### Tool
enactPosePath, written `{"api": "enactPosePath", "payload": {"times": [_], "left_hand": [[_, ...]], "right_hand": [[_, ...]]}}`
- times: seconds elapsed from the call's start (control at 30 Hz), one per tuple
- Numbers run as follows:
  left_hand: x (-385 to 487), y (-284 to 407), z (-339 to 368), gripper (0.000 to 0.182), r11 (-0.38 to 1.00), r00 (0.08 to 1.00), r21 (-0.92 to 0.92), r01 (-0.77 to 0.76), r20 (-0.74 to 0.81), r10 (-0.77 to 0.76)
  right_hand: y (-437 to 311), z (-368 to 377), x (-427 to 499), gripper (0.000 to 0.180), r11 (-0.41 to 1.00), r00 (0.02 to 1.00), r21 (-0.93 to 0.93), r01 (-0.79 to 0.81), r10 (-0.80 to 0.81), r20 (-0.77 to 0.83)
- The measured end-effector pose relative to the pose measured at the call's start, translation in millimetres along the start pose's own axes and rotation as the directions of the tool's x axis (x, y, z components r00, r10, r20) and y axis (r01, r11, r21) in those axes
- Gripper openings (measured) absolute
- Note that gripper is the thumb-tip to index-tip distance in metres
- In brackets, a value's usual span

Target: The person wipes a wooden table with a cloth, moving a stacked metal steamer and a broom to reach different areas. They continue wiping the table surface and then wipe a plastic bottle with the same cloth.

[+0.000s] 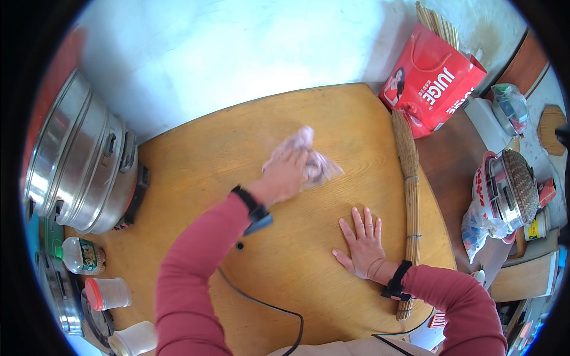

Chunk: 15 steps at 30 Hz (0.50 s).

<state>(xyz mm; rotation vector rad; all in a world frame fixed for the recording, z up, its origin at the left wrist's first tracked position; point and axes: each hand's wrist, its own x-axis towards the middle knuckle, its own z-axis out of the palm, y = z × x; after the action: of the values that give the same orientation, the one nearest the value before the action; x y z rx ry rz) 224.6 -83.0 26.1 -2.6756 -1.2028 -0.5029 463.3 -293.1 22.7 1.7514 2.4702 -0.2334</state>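
Observation:
My left hand [285, 175] lies over a crumpled pinkish-white cloth [318, 167] on the wooden tabletop [213, 147]; the hand and cloth look slightly blurred, and part of the cloth is hidden beneath the fingers. My right hand [363, 244] rests palm down on the wood with its fingers spread and holds nothing. Just right of it, a long straw broom [412, 200] lies along the table's right side, its lower part passing under my right wrist. A black cable [267, 305] runs over the table's near part, below a small dark round hole [239, 245].
A stacked metal steamer [89, 164] stands at the left, with a green-capped bottle [84, 256] and a red-lidded plastic jar [109, 293] nearer. A red paper bag [432, 80] holding sticks is at the back right. Metal pots with a woven lid [520, 187] stand further right.

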Motion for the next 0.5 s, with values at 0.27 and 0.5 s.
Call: {"api": "enactPosePath", "payload": {"times": [0.27, 0.5], "left_hand": [[30, -17, 8, 0.048, 0.924, 0.963, -0.27, 0.27, 0.092, -0.255], [33, -36, 66, 0.035, 0.893, 0.983, -0.445, -0.062, -0.184, -0.023]], "right_hand": [[0, -1, -1, 0.079, 1.0, 1.0, 0.027, -0.003, 0.003, 0.001], [-1, -3, 1, 0.08, 1.0, 1.0, 0.002, 0.002, -0.002, 0.025]]}}
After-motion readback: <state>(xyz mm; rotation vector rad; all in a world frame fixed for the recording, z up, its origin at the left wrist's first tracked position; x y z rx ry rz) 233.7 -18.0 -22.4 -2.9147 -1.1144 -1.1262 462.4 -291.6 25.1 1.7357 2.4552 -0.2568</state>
